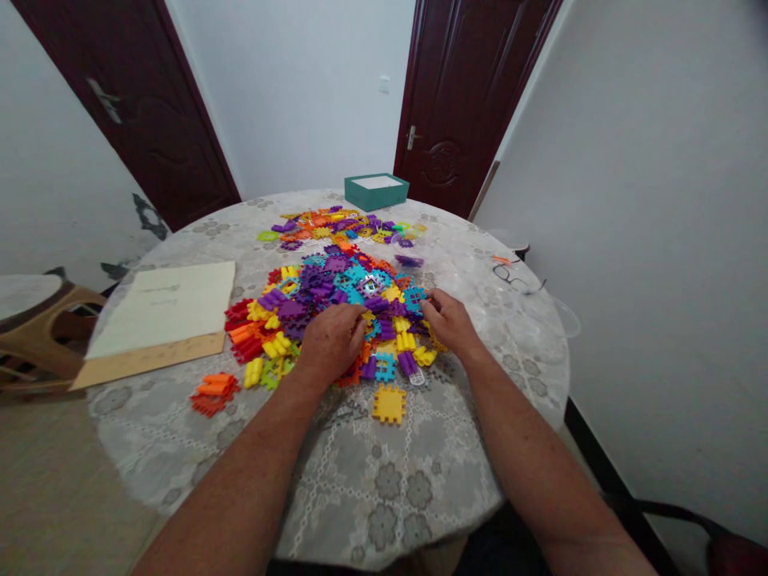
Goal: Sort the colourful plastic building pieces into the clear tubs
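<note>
A heap of colourful plastic interlocking blocks point(318, 280) lies in the middle of the table, mostly purple, blue, yellow, red and orange. My left hand point(333, 340) rests over the front of the heap, its fingers curled down beside a small yellow block point(368, 320); what they grip is hidden. My right hand point(449, 320) is at the heap's right edge, with thumb and fingers bent together next to a blue square block point(414, 299). Whatever lies between those fingertips is too small to make out. A yellow square block point(390, 405) lies apart in front, and an orange block point(214, 393) at the left.
A second spread of blocks point(336, 226) lies farther back, before a green open box point(376, 192). Paper on a board point(168, 296) is at the left of the round table point(372, 496). Eyeglasses point(510, 276) lie at the right. A wooden stool point(42, 320) stands beyond.
</note>
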Tool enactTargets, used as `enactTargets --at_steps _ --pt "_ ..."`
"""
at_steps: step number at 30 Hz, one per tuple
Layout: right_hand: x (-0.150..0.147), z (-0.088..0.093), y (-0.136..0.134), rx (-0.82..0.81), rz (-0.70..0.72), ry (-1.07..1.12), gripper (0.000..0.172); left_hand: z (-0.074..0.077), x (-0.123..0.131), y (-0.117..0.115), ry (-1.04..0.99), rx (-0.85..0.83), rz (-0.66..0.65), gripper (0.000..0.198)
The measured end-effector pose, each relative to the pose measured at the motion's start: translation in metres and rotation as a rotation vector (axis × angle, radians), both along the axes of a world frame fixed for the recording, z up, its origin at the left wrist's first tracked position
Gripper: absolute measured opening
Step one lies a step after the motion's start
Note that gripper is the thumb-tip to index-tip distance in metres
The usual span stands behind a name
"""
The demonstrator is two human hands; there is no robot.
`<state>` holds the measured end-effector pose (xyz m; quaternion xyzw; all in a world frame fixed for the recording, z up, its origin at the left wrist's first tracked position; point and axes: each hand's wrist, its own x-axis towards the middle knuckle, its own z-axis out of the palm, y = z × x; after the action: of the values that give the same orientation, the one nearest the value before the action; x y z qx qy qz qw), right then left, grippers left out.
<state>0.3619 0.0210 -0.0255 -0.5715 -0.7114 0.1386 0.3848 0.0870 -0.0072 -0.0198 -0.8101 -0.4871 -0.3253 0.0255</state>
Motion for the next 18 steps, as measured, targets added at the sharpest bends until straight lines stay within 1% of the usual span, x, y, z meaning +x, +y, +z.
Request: enactTargets --at_steps 3,7,10,12,15,18 --pt "-0.002 0.002 -0.003 0.025 -0.014 -0.027 0.024 -0.001 -0.003 0.002 -0.019 0.015 0.028 0.023" --pt "-0.003 0.001 -0.002 0.075 0.029 -0.038 0.025 -0.001 -0.005 0.004 -0.04 0.026 0.046 0.022" --pt "-0.003 -0.003 0.001 0.126 0.029 -0.03 0.03 0.001 -0.003 0.002 -0.059 0.033 0.029 0.025" --pt "-0.003 -0.006 0.002 0.156 0.024 -0.025 0.036 0.003 0.0 -0.001 -0.067 0.041 -0.008 0.03" --pt "-0.002 -0.009 0.003 0.135 0.072 -0.002 0.04 0.007 0.004 -0.004 -0.008 0.041 -0.06 0.037" --pt "-0.002 -0.01 0.002 0.068 0.144 0.019 0.037 0.008 0.007 -0.005 0.093 0.016 -0.046 0.037"
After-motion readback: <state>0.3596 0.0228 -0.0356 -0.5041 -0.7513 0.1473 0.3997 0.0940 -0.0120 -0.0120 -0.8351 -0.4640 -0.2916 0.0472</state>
